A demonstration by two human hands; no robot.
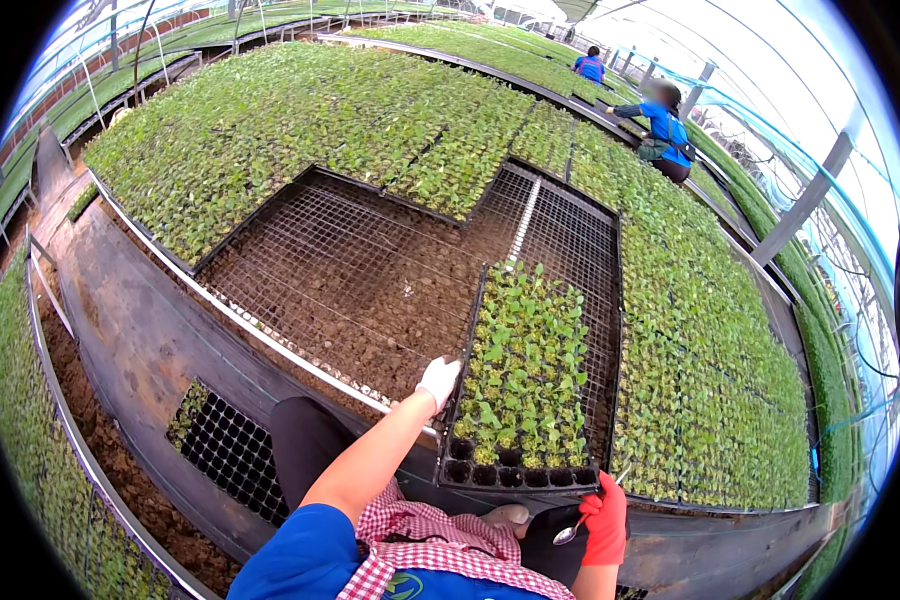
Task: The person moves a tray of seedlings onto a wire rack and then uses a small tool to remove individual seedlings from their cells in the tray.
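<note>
A black plastic seedling tray [521, 480] full of small leafy plants, with some bare cells along its near edge, lies at the front of the mesh bench. My left hand [440, 384], in a white glove, is on the tray's left side. At the near right corner my right hand [606, 517], in a red glove, grips the rim and also holds a small metal spoon [566, 535], its bowl pointing down and left. Leafy seedlings hide part of the tray. How far the left fingers wrap under the edge is hidden.
Trays of seedlings [690, 360] stand around a bare stretch of wire mesh [330, 255] with a metal edge rail [270, 337]. A mostly empty cell tray [232, 450] lies on the ground cover at left. Two people [667, 131] in blue work farther back.
</note>
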